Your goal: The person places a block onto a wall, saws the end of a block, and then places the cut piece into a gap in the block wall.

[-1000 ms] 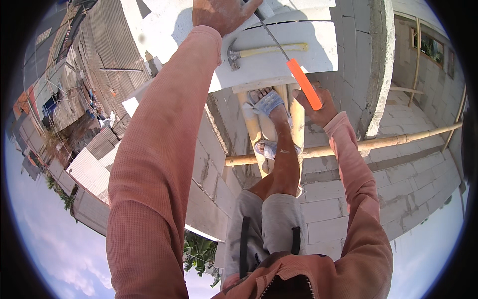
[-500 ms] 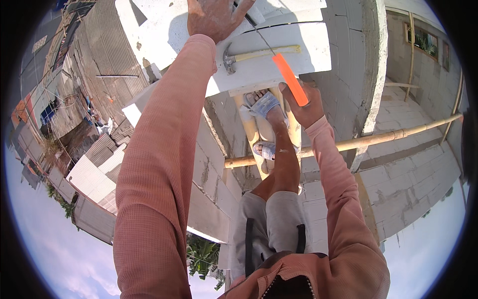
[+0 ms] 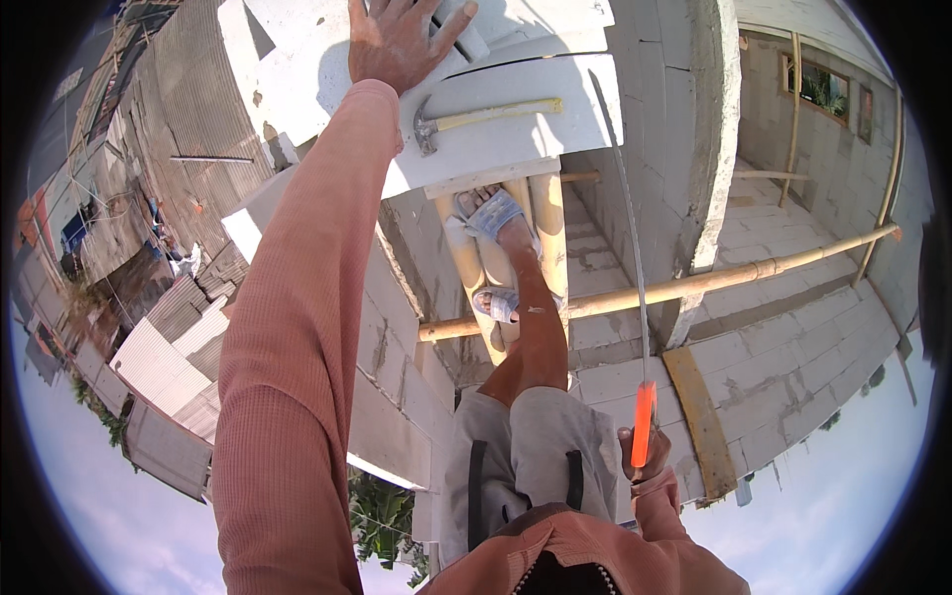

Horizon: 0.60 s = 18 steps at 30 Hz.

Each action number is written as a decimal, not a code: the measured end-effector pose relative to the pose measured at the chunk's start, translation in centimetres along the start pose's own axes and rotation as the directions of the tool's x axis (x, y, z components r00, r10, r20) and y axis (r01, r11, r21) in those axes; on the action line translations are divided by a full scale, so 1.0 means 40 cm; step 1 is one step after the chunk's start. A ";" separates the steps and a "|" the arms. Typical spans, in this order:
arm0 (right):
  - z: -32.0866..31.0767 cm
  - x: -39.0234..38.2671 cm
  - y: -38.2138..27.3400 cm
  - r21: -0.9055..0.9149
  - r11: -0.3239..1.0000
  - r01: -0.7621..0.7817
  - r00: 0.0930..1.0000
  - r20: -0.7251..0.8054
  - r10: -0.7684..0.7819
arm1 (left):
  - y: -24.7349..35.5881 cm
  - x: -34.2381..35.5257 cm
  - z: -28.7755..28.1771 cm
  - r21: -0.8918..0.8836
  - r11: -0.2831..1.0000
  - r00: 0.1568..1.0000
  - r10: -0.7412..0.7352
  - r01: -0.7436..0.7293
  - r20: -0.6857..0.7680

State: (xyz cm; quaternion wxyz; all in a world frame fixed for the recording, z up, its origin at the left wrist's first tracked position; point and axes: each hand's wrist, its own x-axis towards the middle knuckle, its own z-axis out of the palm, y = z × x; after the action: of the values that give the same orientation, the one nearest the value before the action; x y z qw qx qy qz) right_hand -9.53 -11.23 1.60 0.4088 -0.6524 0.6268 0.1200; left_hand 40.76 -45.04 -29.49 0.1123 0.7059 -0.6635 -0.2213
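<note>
head view: person stands high on bamboo poles (image 3: 547,213) beside a wall of pale blocks.
left hand (image 3: 397,40): flat, fingers spread, pressing on the white block (image 3: 496,129) at the wall top; grips nothing.
right hand (image 3: 647,458): drawn back near the hip, fingers clamped round the orange handle (image 3: 644,423) of a saw.
saw blade (image 3: 623,208): long, thin, runs from the handle up to the block's right edge.
hammer (image 3: 476,117): lies on the block, head to the left, just right of the left forearm, untouched.
feet (image 3: 493,213): in sandals on the poles.
</note>
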 end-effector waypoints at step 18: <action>-0.167 0.158 -0.024 0.105 0.855 -0.508 0.816 0.377 0.438 | -0.037 0.032 0.063 0.049 0.996 0.997 -0.070 0.069 0.028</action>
State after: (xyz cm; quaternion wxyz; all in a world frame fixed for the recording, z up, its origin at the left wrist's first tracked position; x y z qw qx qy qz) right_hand -9.83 -20.47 1.98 0.5312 -0.3997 0.6985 0.2649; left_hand 40.93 -45.84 -32.58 0.0779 0.7276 -0.6453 -0.2195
